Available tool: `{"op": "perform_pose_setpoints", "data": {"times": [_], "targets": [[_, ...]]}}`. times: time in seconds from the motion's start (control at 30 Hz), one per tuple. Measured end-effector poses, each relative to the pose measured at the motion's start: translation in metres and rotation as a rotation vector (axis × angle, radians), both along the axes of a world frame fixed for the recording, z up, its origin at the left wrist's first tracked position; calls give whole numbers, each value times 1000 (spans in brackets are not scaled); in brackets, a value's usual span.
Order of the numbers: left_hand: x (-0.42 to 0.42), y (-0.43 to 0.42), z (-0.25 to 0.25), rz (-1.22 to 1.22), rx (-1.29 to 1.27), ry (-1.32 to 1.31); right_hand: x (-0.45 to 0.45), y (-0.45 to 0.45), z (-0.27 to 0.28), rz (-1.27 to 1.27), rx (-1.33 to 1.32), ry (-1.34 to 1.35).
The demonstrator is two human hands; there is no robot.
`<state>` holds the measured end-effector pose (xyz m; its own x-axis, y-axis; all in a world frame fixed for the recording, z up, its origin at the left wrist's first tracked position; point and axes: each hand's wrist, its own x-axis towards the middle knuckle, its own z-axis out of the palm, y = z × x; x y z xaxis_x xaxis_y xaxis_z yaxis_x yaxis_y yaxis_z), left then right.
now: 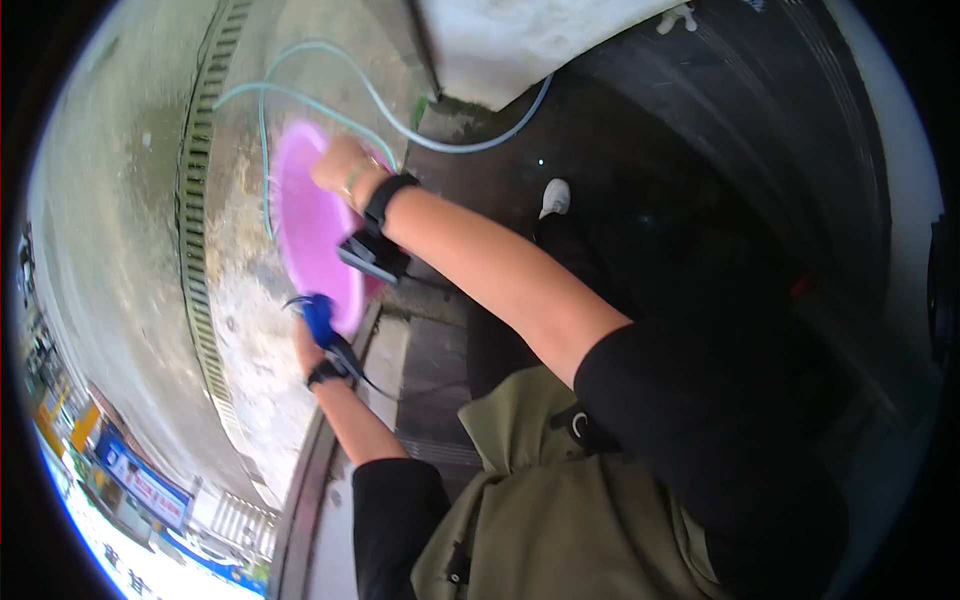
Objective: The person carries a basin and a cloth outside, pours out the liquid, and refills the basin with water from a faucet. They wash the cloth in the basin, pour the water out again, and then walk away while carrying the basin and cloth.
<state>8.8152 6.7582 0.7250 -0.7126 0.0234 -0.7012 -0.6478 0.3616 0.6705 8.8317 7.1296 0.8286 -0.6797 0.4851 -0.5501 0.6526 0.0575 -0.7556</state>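
In the head view, we find the pink basin (308, 225) at left, apparently tilted, its far rim gripped by the right hand (342, 165). The left hand (304, 340) is at the near rim; blur and a blue object (318, 318) hide its grip. We judge uneven support could let the basin slip, or the hose (375, 95) snag it.

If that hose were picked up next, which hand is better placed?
Probably the right hand: it is at the picture's upper end of the pink basin, close to the hose. The left hand, at the lower end, looks farther away.
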Motion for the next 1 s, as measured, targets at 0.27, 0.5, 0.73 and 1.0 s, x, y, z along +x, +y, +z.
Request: {"op": "perform_pose_setpoints", "data": {"times": [0.27, 0.5, 0.73, 1.0], "targets": [[91, 101, -32, -316, 1, -556, 168, 49, -105, -477, -105, -134], [123, 203, -19, -720, -504, -96, 346, 105, -101, -683, -738, -223], [188, 356, 67, -1276, -795, 738, 467, 71, -101, -1066, -1056, 26], [267, 505, 99, -1268, -44, 1212, 498, 114, -88, -1153, -960, 143]]}}
